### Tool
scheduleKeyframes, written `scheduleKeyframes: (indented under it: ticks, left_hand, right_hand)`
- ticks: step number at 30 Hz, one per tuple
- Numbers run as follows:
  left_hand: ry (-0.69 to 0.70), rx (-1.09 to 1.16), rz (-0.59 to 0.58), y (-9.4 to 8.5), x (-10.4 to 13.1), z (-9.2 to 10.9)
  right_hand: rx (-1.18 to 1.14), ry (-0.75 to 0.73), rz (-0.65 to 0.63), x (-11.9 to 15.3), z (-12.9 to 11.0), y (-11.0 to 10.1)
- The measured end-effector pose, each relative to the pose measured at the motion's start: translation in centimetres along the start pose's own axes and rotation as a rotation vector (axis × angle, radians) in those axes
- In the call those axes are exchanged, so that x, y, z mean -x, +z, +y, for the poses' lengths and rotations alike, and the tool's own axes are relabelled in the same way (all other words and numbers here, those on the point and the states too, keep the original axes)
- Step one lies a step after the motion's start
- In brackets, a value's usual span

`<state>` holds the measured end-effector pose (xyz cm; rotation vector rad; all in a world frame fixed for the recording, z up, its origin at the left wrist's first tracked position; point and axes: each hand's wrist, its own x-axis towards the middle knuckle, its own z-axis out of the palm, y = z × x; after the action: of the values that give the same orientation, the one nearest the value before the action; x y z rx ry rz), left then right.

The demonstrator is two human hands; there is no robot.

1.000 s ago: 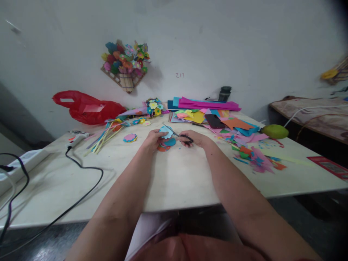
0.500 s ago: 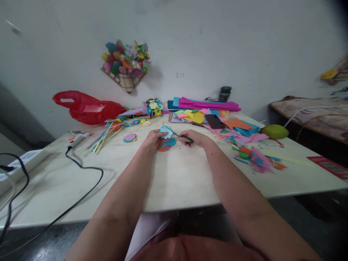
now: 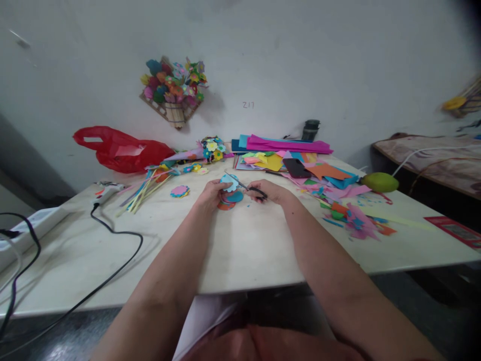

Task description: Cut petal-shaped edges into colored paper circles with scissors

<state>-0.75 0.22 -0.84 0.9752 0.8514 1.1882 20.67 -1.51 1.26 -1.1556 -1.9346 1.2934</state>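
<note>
A light blue paper piece with a scalloped edge (image 3: 230, 184) is pinched in my left hand (image 3: 212, 193). My right hand (image 3: 268, 190) grips scissors (image 3: 259, 193) by their black handles, and the blades reach left to the light blue paper. Just below my left fingers, blue and orange paper rounds (image 3: 227, 205) lie overlapping on the table. To the left rests a stack of scalloped paper pieces (image 3: 180, 191), pink on top.
A red plastic bag (image 3: 128, 153), paper strips (image 3: 137, 193) and a cabled white device (image 3: 107, 193) are at left. Colored sheets (image 3: 285, 145), a phone (image 3: 296, 168), paper scraps (image 3: 358, 220) and a green object (image 3: 380, 182) lie right. The table's edge (image 3: 255, 288) is nearest me.
</note>
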Motion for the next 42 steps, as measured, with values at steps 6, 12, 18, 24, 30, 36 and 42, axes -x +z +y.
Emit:
scheduleKeyframes:
  ticks: [6,12,18,24,30,36,42]
  left_hand:
    - [-0.008,0.011,0.014,0.3,0.3,0.2]
    - [-0.019,0.046,0.010,0.2,0.1,0.3]
    - [-0.024,0.078,0.031,0.7,0.3,0.5]
    - [-0.040,0.090,0.054,1.1,0.4,0.6]
    - [-0.025,0.077,0.034,1.3,0.5,0.6]
    - [-0.019,0.069,0.017,1.2,0.2,0.2]
    - [-0.013,0.052,0.014,1.1,-0.1,-0.2]
  right_hand:
    - [-0.036,-0.006,-0.006,-0.2,0.2,0.0]
    - [-0.087,0.004,-0.010,-0.3,0.2,0.1]
    - [-0.140,-0.007,-0.001,-0.1,-0.1,0.3]
    - [-0.159,0.001,0.025,-0.3,0.1,0.4]
    - [-0.171,0.019,0.047,-0.3,-0.2,0.6]
    - [-0.162,0.010,0.056,-0.1,-0.6,0.8]
    - [-0.169,-0.006,0.061,0.1,-0.9,0.9]
